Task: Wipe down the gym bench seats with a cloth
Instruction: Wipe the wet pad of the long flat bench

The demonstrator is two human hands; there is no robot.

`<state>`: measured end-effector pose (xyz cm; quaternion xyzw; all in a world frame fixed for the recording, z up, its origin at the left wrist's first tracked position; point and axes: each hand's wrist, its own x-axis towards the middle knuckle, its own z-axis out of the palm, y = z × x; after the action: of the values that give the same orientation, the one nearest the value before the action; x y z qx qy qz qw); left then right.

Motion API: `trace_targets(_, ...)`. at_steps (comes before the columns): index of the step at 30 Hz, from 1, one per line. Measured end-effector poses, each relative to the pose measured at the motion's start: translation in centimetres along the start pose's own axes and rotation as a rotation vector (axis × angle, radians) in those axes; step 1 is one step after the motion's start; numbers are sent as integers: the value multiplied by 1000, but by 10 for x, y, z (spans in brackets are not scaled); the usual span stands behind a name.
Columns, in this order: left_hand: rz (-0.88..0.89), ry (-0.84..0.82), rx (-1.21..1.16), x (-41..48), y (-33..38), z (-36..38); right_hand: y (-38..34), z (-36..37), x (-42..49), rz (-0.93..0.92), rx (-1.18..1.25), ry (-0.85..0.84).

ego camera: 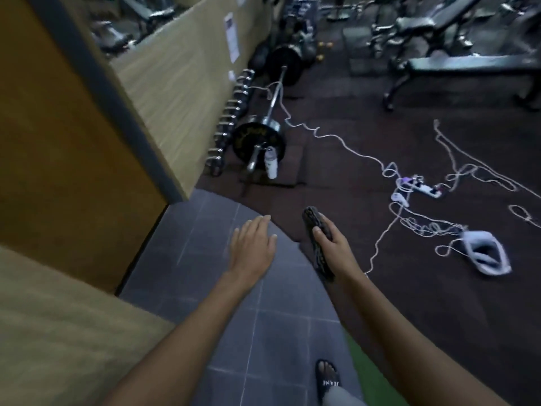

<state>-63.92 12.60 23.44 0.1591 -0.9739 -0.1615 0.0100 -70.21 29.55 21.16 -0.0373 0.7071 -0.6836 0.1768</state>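
My right hand [333,241] is shut on a dark, rolled-up cloth [317,244] that hangs down past my wrist. Beside it, my left hand [253,247] is held out flat with its fingers apart and nothing in it. Both hands hover over the floor where grey tiles meet dark rubber matting. Far off at the top right stand a flat gym bench [468,65] and an inclined bench [424,24] with dark padded seats, well out of reach of either hand.
A wooden partition wall [87,142] runs along my left. A loaded barbell [263,133], a white bottle [270,164] and a dumbbell rack [231,112] lie ahead. White cables [351,148], a power strip [421,187] and a white bag [484,254] litter the mat. My sandalled foot [326,379] is below.
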Motion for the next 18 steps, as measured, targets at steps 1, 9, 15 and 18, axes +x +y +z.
trace_targets(1,31,-19,4,28,21,7,-5,-25,20,5,5,38)
trace_targets(9,260,-110,39,217,156,38,-42,-169,165,-11,22,322)
trace_targets(15,362,-136,46,356,197,55,-54,-210,283,23,40,421)
trace_targets(18,416,-134,62,435,213,57,-66,-219,353,-2,41,459)
